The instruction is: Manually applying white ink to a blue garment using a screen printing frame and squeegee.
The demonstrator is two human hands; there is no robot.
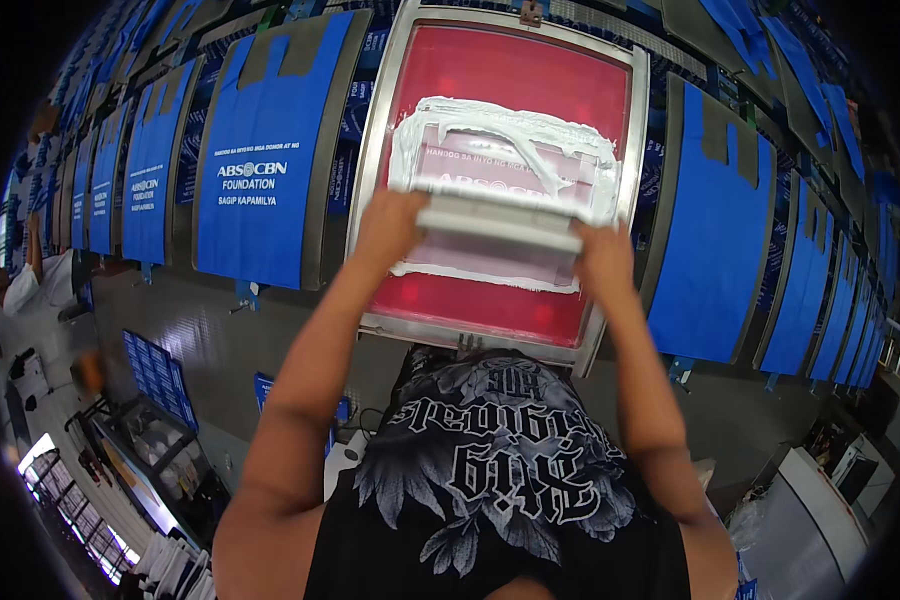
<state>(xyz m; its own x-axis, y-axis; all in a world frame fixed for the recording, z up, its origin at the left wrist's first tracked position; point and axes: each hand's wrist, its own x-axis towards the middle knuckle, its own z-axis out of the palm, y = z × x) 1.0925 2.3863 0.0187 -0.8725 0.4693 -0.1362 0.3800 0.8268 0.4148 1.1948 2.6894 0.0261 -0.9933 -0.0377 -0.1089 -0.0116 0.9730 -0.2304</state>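
Leftmost, at the rim of this curved, downward view, a person in a white top (32, 288) stands partly in shadow. Below, a bright window with bars (75, 505) leans with the lens's bend. Next comes a row of blue fabric panels (255, 195) lying on grey boards, white print on their faces and notches cut into their far ends. Lower down, near the floor, is a dark blue printed sheet (158, 375).

At the middle, the wearer's left hand (392, 228) has its grip closed around the left end of a pale, bar-shaped squeegee (500, 215). The squeegee lies crosswise over a metal-framed red screen (490, 65), blurred, and spans from one hand to the other. White paste (580, 138) forms a thick, uneven border around a paler rectangle in the screen, with a curved streak of it inside, beyond the squeegee. Nearer the viewer is the wearer's black shirt (510, 455), patterned with grey leaves and lettering.

The right hand (607, 265) pinches the squeegee's right end, its grip slightly blurred. Further right, another row of blue panels (712, 215) shows plain faces, and a grey box-like unit (790, 530) stands at lower right.
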